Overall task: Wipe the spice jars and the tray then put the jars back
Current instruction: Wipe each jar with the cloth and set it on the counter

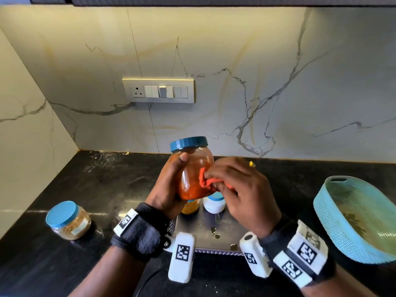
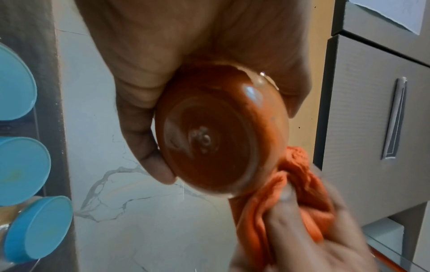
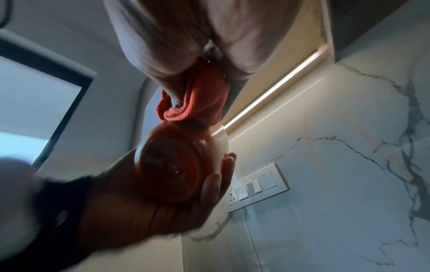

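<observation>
My left hand (image 1: 171, 185) grips a clear jar of red spice (image 1: 194, 174) with a blue lid, held up over the counter and tilted slightly. Its round base (image 2: 221, 132) faces the left wrist camera. My right hand (image 1: 237, 183) pinches a bunched orange cloth (image 1: 205, 179) and presses it against the jar's right side. The cloth (image 3: 197, 99) sits just above the jar base (image 3: 172, 165) in the right wrist view. Below the hands a steel tray (image 1: 205, 234) holds a yellow-spice jar (image 1: 190, 206) and a white jar (image 1: 214, 203), both partly hidden.
A blue-lidded jar of brown spice (image 1: 68, 219) stands on the black counter (image 1: 85, 185) at the left. A light blue plastic basket (image 1: 360, 219) sits at the right. A switch panel (image 1: 158, 91) is on the marble wall behind.
</observation>
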A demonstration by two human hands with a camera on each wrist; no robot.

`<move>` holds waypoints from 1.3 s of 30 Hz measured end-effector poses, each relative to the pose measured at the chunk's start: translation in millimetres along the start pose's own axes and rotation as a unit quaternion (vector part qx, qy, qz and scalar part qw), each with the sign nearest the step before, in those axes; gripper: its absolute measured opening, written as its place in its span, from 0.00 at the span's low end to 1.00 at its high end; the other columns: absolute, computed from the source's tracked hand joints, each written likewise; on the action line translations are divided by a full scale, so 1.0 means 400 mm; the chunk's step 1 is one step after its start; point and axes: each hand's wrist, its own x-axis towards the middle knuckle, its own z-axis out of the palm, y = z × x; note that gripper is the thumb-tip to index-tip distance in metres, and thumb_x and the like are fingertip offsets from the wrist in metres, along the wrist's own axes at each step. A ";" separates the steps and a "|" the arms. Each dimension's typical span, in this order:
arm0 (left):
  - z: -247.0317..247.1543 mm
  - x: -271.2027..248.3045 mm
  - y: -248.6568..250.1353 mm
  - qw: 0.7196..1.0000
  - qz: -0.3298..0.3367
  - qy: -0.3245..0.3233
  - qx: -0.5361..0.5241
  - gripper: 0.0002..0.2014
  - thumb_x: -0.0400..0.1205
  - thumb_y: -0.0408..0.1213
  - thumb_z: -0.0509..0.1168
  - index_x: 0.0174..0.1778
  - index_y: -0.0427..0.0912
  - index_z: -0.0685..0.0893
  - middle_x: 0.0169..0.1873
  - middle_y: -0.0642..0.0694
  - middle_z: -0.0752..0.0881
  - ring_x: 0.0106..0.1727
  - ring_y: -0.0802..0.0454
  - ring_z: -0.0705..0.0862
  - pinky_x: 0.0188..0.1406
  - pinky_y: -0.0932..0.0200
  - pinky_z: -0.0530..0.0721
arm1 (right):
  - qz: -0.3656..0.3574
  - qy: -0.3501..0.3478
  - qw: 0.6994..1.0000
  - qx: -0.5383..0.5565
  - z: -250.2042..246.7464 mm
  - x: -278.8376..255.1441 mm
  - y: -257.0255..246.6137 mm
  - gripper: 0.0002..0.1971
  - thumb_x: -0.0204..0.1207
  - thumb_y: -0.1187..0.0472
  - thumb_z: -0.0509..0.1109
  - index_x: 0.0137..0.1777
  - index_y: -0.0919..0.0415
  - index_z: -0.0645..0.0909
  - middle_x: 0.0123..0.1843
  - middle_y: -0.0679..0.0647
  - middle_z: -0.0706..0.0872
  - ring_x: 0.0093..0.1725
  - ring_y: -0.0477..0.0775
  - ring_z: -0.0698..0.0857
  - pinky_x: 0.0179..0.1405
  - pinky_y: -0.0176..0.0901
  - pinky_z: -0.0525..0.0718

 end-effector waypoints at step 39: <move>0.010 -0.012 0.054 0.999 0.038 0.007 0.021 0.45 0.65 0.56 0.85 0.72 0.33 0.81 0.56 0.27 0.83 0.52 0.36 0.88 0.49 0.44 0.90 | -0.059 -0.024 0.998 0.006 0.003 -0.011 -0.032 0.10 0.79 0.73 0.71 0.53 0.61 0.90 0.53 0.53 0.86 0.54 0.55 0.85 0.57 0.47 0.83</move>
